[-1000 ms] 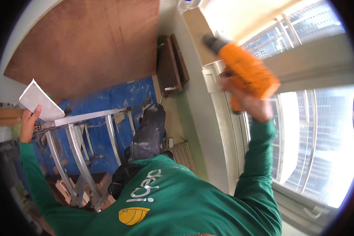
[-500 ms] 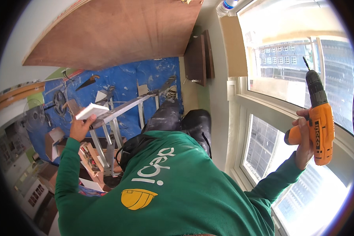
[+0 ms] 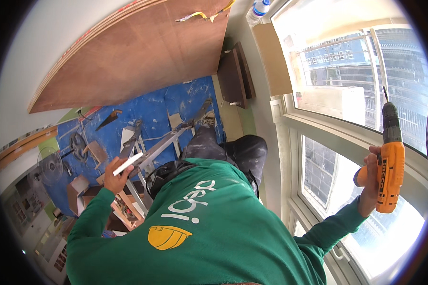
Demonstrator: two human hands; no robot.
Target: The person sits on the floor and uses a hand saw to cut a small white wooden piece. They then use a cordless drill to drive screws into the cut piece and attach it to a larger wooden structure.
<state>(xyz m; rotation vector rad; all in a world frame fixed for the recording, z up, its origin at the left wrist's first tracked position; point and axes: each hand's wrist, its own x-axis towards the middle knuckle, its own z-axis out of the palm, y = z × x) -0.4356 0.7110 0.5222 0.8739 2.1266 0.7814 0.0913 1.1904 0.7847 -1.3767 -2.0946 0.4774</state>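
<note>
My right hand (image 3: 370,183) grips an orange-and-black cordless drill (image 3: 391,173) by its handle, held up in front of the window. A thin dark drill bit (image 3: 385,94) sits in its chuck, tip upward. On the other side, my left hand (image 3: 113,176) holds a flat white piece (image 3: 128,163), seen nearly edge-on; what it is made of I cannot tell. That hand is at the upper end of a metal ladder (image 3: 162,145), and whether it also touches the ladder is unclear. My legs are on or beside the ladder.
A large brown wooden panel (image 3: 128,57) hangs ahead, with yellow wires (image 3: 199,15) at its top. A water bottle (image 3: 259,10) stands on the ledge by the window frame (image 3: 328,121). A handsaw (image 3: 110,118) lies on the blue floor covering (image 3: 152,99), near a fan (image 3: 50,166).
My left hand has shifted right and down in view, and the white piece has turned more edge-on. The drill sits slightly lower and more upright. The whole view has tilted a little.
</note>
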